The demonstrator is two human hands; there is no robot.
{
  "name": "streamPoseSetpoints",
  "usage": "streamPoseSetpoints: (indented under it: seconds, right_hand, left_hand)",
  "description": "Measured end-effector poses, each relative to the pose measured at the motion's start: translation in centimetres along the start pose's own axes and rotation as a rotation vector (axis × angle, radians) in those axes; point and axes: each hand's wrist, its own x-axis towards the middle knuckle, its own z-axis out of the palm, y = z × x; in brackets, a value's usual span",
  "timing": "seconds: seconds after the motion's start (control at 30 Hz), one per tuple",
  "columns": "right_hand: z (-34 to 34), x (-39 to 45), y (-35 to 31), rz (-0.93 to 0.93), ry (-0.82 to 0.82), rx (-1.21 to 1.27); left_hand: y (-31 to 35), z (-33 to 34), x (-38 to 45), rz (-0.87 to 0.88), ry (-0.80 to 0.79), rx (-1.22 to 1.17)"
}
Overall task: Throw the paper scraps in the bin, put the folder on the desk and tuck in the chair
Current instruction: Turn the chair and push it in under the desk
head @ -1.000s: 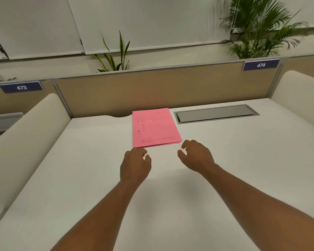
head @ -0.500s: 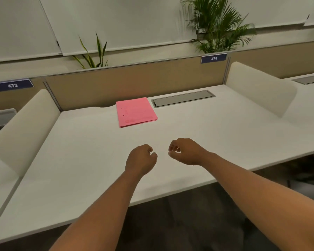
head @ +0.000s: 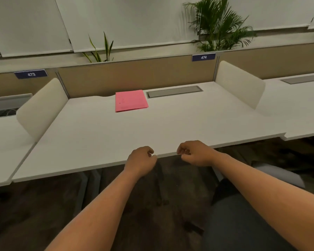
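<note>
White desk [head: 170, 124]: long, bounded at the rear by a tan partition [head: 134, 77] and at either side by cream dividers [head: 42, 109]. Pink folder [head: 130, 100]: laid flat at the back of the desk, just beside a grey cable hatch [head: 174, 91]. Labels "473" [head: 31, 74] and "474" [head: 203, 57] are fixed to the partition; two plants [head: 217, 24] and lowered blinds are seen behind. Dark carpet [head: 43, 214] is shown below. Chair [head: 279, 174]: partly seen at lower right, clear of the desk. Left hand [head: 140, 163] and right hand [head: 196, 153]: held over the front edge, fingers loosely curled, nothing gripped.
</note>
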Motion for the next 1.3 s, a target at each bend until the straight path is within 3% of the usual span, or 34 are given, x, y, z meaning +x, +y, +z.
streamPoseSetpoints:
  seconds: [0.5,0.87,1.3]
  right_hand:
    - [-1.3,-17.3,1.1,-0.13,0.025,-0.037]
    - [-3.2,-31.7,1.0,-0.116,0.005,-0.122]
    - [-13.7,-47.6,10.4,0.08,0.051,-0.297]
  left_hand:
    - [10.9,4.6,-16.4,0.095,0.031,0.005]
    - [16.8,8.8,-27.2,0.138,0.01,-0.01]
    - [31.3,17.2,-33.0,0.303,-0.074,-0.046]
